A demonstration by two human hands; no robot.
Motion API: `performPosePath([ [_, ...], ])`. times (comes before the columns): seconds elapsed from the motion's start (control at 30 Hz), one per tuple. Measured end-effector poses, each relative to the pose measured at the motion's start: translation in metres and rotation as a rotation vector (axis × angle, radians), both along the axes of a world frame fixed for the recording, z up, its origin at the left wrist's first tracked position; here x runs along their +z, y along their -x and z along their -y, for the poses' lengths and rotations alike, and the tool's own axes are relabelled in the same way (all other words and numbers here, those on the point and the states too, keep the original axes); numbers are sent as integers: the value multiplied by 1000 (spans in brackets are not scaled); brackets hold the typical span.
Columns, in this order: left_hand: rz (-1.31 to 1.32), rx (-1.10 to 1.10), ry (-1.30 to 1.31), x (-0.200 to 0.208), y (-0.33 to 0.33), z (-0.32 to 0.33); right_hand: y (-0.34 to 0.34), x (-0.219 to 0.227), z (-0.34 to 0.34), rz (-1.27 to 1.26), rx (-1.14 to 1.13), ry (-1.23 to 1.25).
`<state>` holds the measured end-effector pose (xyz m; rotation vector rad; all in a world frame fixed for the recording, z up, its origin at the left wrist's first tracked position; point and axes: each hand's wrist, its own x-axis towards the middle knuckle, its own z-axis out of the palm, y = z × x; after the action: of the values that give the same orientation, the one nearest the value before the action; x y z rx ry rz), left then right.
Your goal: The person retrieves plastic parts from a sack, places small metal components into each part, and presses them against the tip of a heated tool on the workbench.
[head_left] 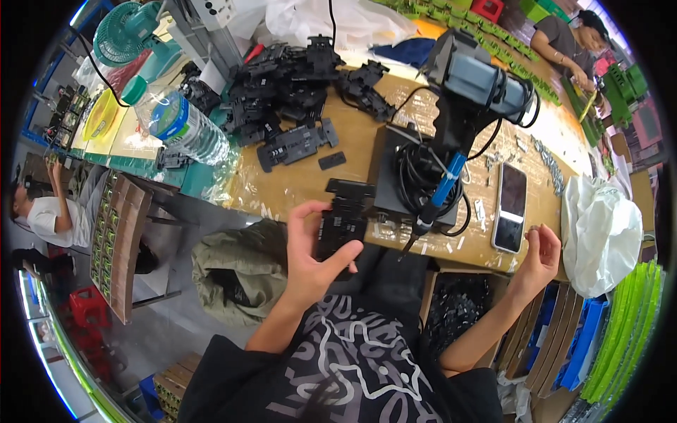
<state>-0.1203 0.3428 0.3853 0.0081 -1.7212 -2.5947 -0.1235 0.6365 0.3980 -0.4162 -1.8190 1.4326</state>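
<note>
My left hand is closed around a black plastic chassis part, its fingers on one side and the thumb across the near face. The part is held upright over the table's front edge. To the right, my right hand is raised beside a smartphone, fingertips pinched together; whatever they hold is too small to make out. A similar chassis part lies flat on the table beyond my left hand, with a small black rectangular piece beside it. Behind them is a heap of black chassis parts.
A blue-and-black pen-shaped tool leans against a black box with coiled cable, under a grey-blue cylindrical device. A water bottle, green fan, white bag and bin of black pieces surround me. A co-worker sits far right.
</note>
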Motion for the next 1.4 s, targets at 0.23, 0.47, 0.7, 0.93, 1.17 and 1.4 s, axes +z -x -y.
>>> performPosePath([
  [0.23, 13, -187, -69, 13, -8, -25, -12, 17, 85, -167, 548, 101],
  [0.47, -54, -9, -573, 28, -6, -48, -30, 14, 122, -175, 654, 327],
  [0.7, -120, 16, -572, 23, -12, -60, -32, 7, 125, -97, 648, 344],
  [0.93, -178, -13, -637, 18, -13, -61, -32, 6, 124, -92, 637, 563],
  [1.17, -282, -2, -557, 10, -12, -62, -29, 3, 125, -66, 610, 652],
  [1.4, -319, -77, -513, 8, -9, -61, -33, 2, 123, -39, 580, 517],
])
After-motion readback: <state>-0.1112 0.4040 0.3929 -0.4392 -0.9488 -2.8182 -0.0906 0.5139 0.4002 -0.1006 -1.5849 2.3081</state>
